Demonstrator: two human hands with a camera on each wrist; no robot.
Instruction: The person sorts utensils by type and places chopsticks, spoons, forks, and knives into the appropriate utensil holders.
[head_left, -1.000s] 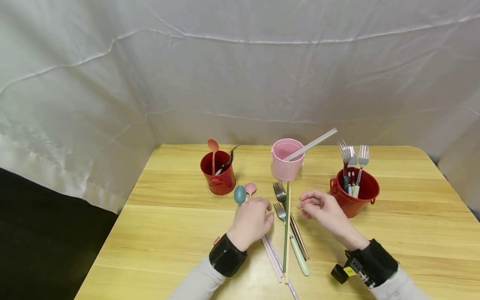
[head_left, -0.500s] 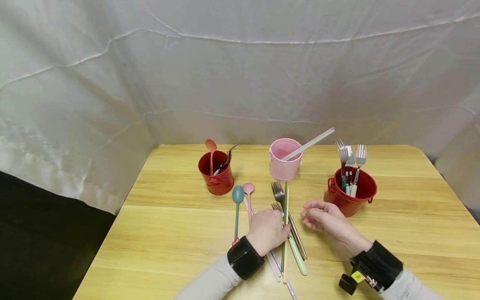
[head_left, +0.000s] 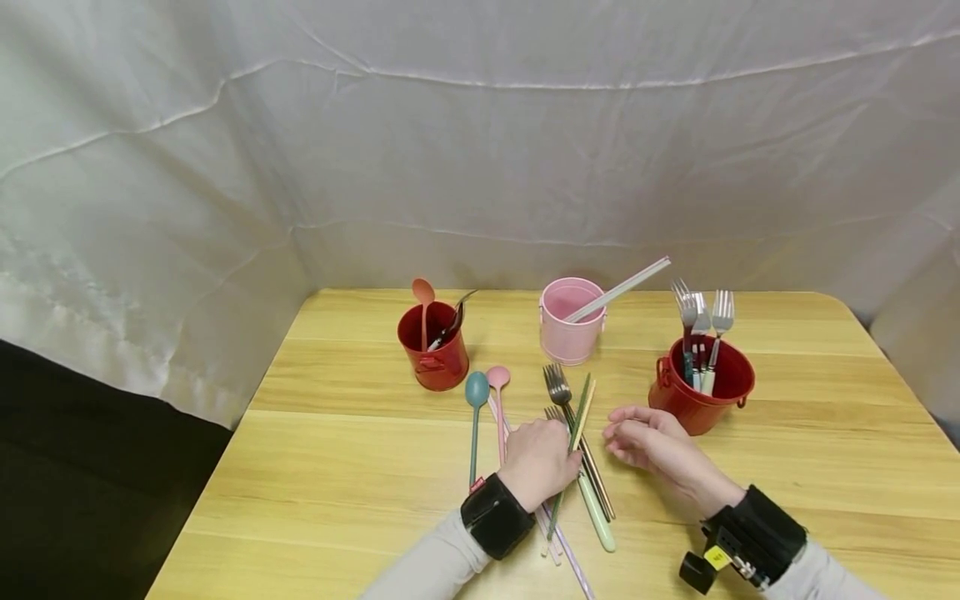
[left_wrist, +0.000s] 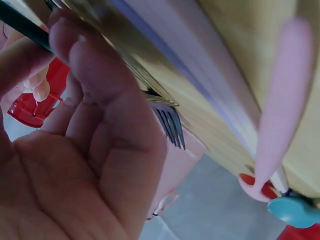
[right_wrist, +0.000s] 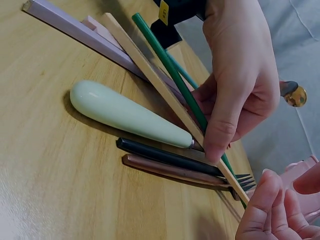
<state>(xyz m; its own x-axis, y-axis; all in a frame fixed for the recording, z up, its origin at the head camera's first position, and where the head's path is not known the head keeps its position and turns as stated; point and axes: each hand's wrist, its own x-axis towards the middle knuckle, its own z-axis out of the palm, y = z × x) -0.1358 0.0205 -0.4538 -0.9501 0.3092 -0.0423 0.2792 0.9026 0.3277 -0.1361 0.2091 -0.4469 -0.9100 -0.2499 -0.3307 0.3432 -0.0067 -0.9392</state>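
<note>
Two slim sticks, a green chopstick and a pale wooden chopstick, pinched in left hand, midway between left and right edges of wooden tabletop. Right hand loosely curled, holding nothing, near red metal bucket toward right edge.

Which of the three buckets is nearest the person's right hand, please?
The red bucket holding forks, beside the right hand; the pink bucket and the other red bucket stand farther away.

The left hand pinches, knuckles up, while the right hand curls loosely nearby
</note>
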